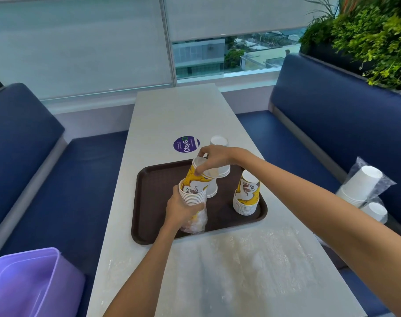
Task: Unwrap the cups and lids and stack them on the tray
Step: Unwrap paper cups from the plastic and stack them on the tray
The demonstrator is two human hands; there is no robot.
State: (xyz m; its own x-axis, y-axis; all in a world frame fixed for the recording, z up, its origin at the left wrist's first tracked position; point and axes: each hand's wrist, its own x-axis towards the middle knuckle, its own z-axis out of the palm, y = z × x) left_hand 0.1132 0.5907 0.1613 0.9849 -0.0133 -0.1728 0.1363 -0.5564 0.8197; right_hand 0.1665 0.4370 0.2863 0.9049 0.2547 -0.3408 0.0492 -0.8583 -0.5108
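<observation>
Over the dark brown rectangular plastic tray (149,179): tilted nested stack of yellow-printed paper cups (196,188), clear plastic wrapper (195,221) bunched down round its lower end. Left hand (183,209) curled round lower cups and wrapper together; right hand (218,156) pinching the rim end of the upper section, fingers bent over the top. Upper section angled away from the lower, partly drawn out, not yet free. Already upside down on tray: second yellow-printed stack (246,195) near right edge, short white paper cup stacks (212,192) just behind the held one. Risks, as judged. Sudden release of tightly nested cups under a hard pull, right hand jerking back into the white stacks and toppling them. Pinch at the rim only, so likely to lift a single cup and leave the rest, or to crush the thin paper lip. Slippery film under left palm: possible slide of the whole lower bundle onto the tray. Tall narrow stack at right easily knocked by a forearm on set-down. Loose clear film (240,259) on white table (172,110) at near end, liable to snag a sleeve of cups or be swept off. Not yet unwrapped: white cups in a clear bag (364,186) on blue padded bench (309,124), well apart from tray
</observation>
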